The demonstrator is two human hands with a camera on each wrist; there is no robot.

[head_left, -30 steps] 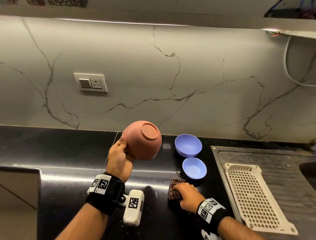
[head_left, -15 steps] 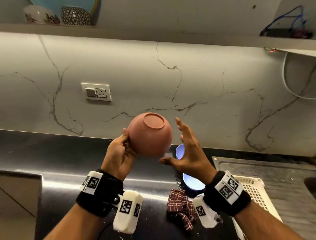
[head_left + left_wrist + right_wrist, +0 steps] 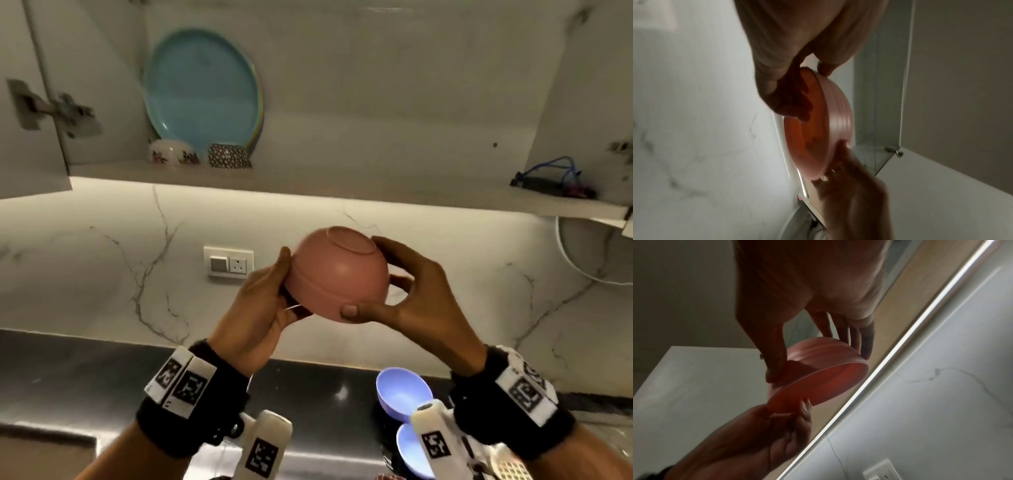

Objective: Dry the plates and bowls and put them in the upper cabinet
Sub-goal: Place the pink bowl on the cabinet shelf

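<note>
I hold a pink bowl (image 3: 339,274) upside down in mid-air, below the open upper cabinet. My left hand (image 3: 270,301) grips its left rim, thumb on the outside and fingers inside the bowl (image 3: 818,123). My right hand (image 3: 404,294) grips the other side, thumb near the lower rim and fingers over the base, as the right wrist view shows on the bowl (image 3: 822,369). Two light blue bowls (image 3: 402,390) (image 3: 411,448) sit open side up on the black counter below my right wrist. A corner of the checked cloth (image 3: 387,477) shows at the bottom edge.
The cabinet shelf (image 3: 308,185) holds upright turquoise plates (image 3: 202,85), a flowered white bowl (image 3: 173,152) and a patterned dark bowl (image 3: 227,156) at the left. Wires (image 3: 551,178) lie at its right end. A cabinet door with a hinge (image 3: 51,109) stands open at left.
My right hand left the cloth on the counter, rose and took hold of the pink bowl. Both hands lifted the bowl higher, and my view tilted up to the open cabinet.
</note>
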